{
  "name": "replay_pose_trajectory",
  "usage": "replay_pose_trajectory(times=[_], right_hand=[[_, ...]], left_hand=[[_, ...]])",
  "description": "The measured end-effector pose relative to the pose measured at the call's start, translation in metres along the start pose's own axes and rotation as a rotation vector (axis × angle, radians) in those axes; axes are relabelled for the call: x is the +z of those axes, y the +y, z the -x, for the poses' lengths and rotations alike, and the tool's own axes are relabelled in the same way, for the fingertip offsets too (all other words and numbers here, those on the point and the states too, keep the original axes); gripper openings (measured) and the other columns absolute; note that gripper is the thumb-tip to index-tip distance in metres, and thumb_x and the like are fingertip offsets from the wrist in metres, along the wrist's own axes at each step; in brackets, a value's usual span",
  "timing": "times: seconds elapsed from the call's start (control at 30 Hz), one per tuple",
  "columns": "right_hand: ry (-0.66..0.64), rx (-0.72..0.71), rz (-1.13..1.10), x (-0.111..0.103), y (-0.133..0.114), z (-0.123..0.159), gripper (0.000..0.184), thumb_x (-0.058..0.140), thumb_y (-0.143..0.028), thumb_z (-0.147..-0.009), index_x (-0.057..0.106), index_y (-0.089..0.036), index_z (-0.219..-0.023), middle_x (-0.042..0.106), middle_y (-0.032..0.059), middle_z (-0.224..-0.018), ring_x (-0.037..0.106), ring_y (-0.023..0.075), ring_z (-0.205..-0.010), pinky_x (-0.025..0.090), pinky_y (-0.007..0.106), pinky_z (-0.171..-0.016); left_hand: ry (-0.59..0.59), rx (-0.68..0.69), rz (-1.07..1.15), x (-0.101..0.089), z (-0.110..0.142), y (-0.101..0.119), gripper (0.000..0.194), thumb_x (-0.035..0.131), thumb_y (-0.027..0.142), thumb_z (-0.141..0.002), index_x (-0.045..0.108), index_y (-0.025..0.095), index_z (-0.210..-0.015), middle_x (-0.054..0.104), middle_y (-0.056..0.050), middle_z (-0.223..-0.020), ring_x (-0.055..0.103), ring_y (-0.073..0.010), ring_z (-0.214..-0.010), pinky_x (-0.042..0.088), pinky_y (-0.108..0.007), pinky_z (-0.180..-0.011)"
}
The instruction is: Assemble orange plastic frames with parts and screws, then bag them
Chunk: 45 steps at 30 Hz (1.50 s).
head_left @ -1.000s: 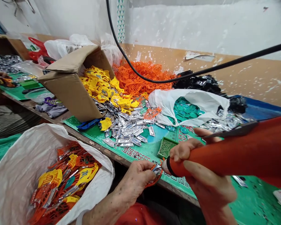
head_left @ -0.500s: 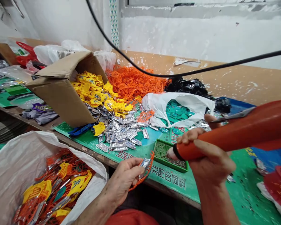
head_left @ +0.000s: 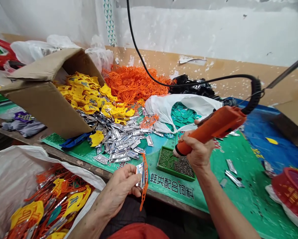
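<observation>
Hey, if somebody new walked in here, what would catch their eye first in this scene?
The loud colours on the bench come first: yellow cut-out pieces spill from a tipped cardboard box, with a heap of orange lattice behind and loose silver pieces in front. Nearer, the right hand grips an orange corded tool above a green tray, while the left hand holds a silver piece with an orange strip at the bench edge.

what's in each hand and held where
Left hand pinches a silver strip on orange lattice; right hand grips an orange corded tool around its barrel.
</observation>
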State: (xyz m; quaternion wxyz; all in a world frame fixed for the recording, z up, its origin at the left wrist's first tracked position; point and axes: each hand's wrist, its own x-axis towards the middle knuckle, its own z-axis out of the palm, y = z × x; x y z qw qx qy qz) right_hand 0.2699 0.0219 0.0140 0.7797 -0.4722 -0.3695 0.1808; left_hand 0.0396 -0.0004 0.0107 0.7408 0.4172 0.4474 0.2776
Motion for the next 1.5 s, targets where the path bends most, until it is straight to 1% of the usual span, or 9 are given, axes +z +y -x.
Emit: replay_pose_trajectory(times=[0.2,0.47,0.57,0.7,0.9,1.1,1.2,1.3,1.5], right_hand=[[-0.009,0.029,0.008,-0.001,0.007,-0.002,0.014,0.066,-0.017,-0.061,0.059,-0.017,-0.073,0.058,-0.0047,-0.057,0.054,0.0137,-0.050,0.046,0.032,-0.053],[-0.022,0.017,0.033,-0.003,0.012,-0.001,0.006,0.065,-0.018,-0.062,0.060,-0.017,-0.063,0.058,-0.0035,-0.057,0.053,0.0134,-0.051,0.046,0.032,-0.054],[-0.030,0.008,0.052,-0.004,0.013,-0.001,0.009,0.066,-0.018,-0.061,0.058,-0.017,-0.057,0.059,-0.0025,-0.059,0.054,0.0134,-0.053,0.048,0.033,-0.057],[-0.043,0.001,0.072,-0.004,0.013,0.000,0.008,0.068,-0.016,-0.060,0.061,-0.016,-0.062,0.061,-0.0021,-0.063,0.056,0.0136,-0.055,0.048,0.034,-0.059],[-0.069,0.006,0.111,-0.004,0.013,0.000,0.009,0.067,-0.017,-0.060,0.060,-0.018,-0.065,0.060,-0.0023,-0.062,0.057,0.0150,-0.059,0.049,0.035,-0.060],[-0.061,0.033,0.093,-0.003,0.012,-0.002,0.018,0.069,-0.018,-0.059,0.062,-0.018,-0.075,0.061,-0.0038,-0.062,0.056,0.0137,-0.055,0.049,0.033,-0.058],[-0.030,0.052,-0.003,0.000,0.001,-0.003,0.033,0.071,-0.015,-0.059,0.062,-0.018,-0.090,0.061,-0.0054,-0.060,0.055,0.0134,-0.051,0.047,0.032,-0.054],[-0.044,0.065,-0.124,0.004,-0.021,-0.003,0.044,0.070,-0.012,-0.059,0.062,-0.020,-0.102,0.060,-0.0053,-0.059,0.055,0.0137,-0.049,0.047,0.031,-0.051],[-0.230,0.158,-0.242,0.015,-0.076,0.020,0.046,0.061,-0.009,-0.064,0.062,-0.023,-0.107,0.060,-0.0016,-0.060,0.055,0.0160,-0.054,0.048,0.036,-0.055]], left_hand=[[0.014,-0.014,-0.002,0.003,-0.005,-0.002,0.026,0.071,0.033,-0.065,0.053,0.016,-0.069,0.061,0.003,-0.059,0.051,-0.0068,-0.048,0.042,-0.017,-0.043],[-0.012,-0.081,0.065,0.011,-0.016,-0.005,0.022,0.069,0.028,-0.063,0.050,0.018,-0.065,0.060,0.004,-0.056,0.053,-0.0071,-0.048,0.046,-0.018,-0.046],[-0.019,-0.086,0.080,0.013,-0.019,-0.006,0.020,0.068,0.027,-0.063,0.052,0.017,-0.066,0.060,0.004,-0.058,0.053,-0.0072,-0.050,0.047,-0.018,-0.046],[-0.045,-0.081,0.075,0.014,-0.022,-0.006,0.019,0.068,0.026,-0.064,0.057,0.014,-0.073,0.061,0.002,-0.064,0.053,-0.0069,-0.051,0.047,-0.018,-0.046],[-0.050,-0.089,0.085,0.015,-0.024,-0.007,0.023,0.073,0.026,-0.062,0.055,0.016,-0.072,0.060,0.003,-0.062,0.053,-0.0069,-0.052,0.048,-0.018,-0.047],[-0.062,-0.087,0.032,0.013,-0.024,-0.005,0.026,0.074,0.031,-0.062,0.059,0.014,-0.075,0.062,0.002,-0.065,0.056,-0.0071,-0.053,0.049,-0.017,-0.049],[-0.071,-0.083,-0.053,0.010,-0.024,-0.005,0.026,0.071,0.034,-0.066,0.061,0.013,-0.078,0.063,0.001,-0.061,0.058,-0.0078,-0.049,0.048,-0.017,-0.047],[-0.075,-0.048,-0.162,0.009,-0.024,-0.004,0.023,0.065,0.034,-0.070,0.061,0.013,-0.077,0.063,0.001,-0.058,0.057,-0.0077,-0.044,0.044,-0.016,-0.041],[-0.076,-0.005,-0.322,0.012,-0.022,0.006,0.016,0.056,0.029,-0.077,0.058,0.013,-0.076,0.059,0.003,-0.051,0.050,-0.0058,-0.034,0.033,-0.013,-0.032]])
